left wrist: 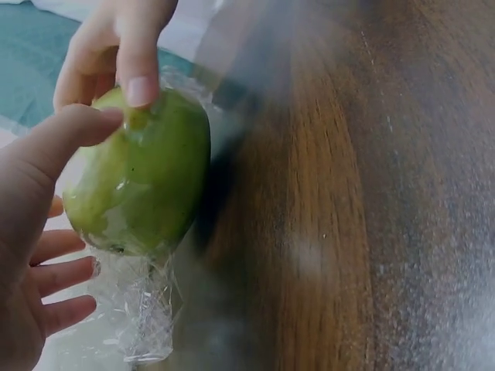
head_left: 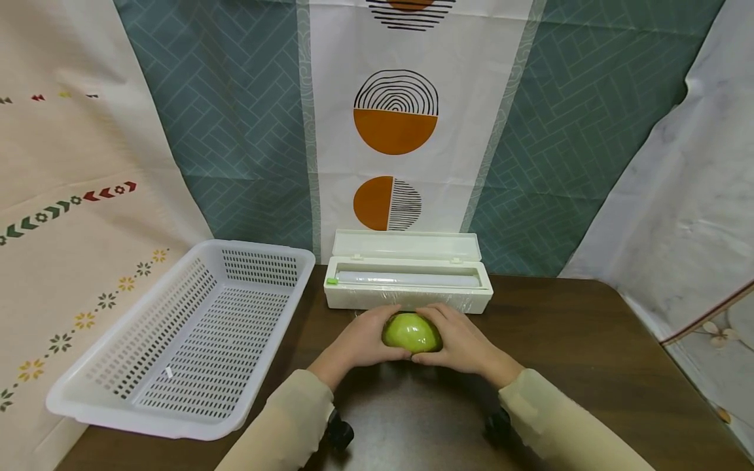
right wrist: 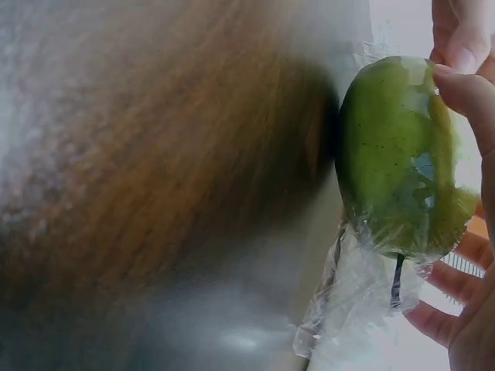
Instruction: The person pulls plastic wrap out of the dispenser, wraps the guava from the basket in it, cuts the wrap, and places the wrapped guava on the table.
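A green pear wrapped in clear cling film lies between my two hands. My left hand grips it from the left and my right hand from the right. Both thumbs meet on the near side of the fruit. In the right wrist view a dark stem shows at one end of the pear, with loose cling film bunched around it. Loose film also sticks out at an end in the left wrist view. Whether the pear touches the table cannot be told.
Just behind the hands stands a white cling film box, lid raised, with a roll inside. A white perforated basket sits to the left on the dark wooden table. Patterned cloths hang behind.
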Available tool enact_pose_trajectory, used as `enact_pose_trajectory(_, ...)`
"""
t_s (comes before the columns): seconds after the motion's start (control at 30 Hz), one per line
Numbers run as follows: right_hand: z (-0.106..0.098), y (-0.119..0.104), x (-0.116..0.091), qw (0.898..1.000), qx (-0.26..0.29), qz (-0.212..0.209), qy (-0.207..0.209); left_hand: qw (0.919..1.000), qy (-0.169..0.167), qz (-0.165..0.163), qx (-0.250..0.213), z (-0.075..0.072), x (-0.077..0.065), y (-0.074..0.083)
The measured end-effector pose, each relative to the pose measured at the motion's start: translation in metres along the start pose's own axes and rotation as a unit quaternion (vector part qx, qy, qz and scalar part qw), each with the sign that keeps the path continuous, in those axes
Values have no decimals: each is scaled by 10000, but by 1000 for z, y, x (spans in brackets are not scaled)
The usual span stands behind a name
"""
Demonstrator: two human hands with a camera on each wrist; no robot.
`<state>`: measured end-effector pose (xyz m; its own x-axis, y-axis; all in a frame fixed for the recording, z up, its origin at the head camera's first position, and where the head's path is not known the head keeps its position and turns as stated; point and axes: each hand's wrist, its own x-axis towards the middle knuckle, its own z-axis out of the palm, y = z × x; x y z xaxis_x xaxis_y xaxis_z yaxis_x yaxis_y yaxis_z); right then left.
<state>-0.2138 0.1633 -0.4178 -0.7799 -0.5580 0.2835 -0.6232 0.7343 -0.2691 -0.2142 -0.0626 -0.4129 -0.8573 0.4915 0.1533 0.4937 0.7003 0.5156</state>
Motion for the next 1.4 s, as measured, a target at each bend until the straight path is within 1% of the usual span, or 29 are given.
enact_pose_trajectory(0.1,-1,-1,2,9999,-82,-95,120,9998,127,-127,-64,0,-1,-2)
enact_pose_trajectory(0.23,-2,-3,7,9995,-173,-158,225,9987,405,-275,-169,0,-2,-6)
enact_pose_trajectory(0.53,-5,-8,21,9998,-140,17,146,9919,998,-638,-454,0,-4,-15)
enact_pose_trajectory(0.67,-4,-11,27,9999,-73,16,146,9873,1326,-758,-445,0,-5,-19)
enact_pose_trajectory(0.87,-3,-16,39,9996,-99,-189,201,9771,1817,-1021,-422,-1,-6,-24)
enact_pose_trajectory(0.93,-2,-17,43,9992,-91,-293,254,9732,2011,-1038,-411,-2,-7,-25)
enact_pose_trajectory(1.03,-2,-20,48,9989,-80,-356,306,9668,2343,-963,-344,-3,-7,-28)
enact_pose_trajectory(1.1,-2,-23,51,9989,-64,-359,305,9619,2548,-939,-311,-4,-7,-30)
enact_pose_trajectory(1.3,-2,-30,58,9996,48,-226,151,9485,2914,-1204,-308,-3,-8,-36)
enact_pose_trajectory(1.4,-1,-33,60,9997,106,-180,85,9410,3125,-1262,-294,-4,-8,-38)
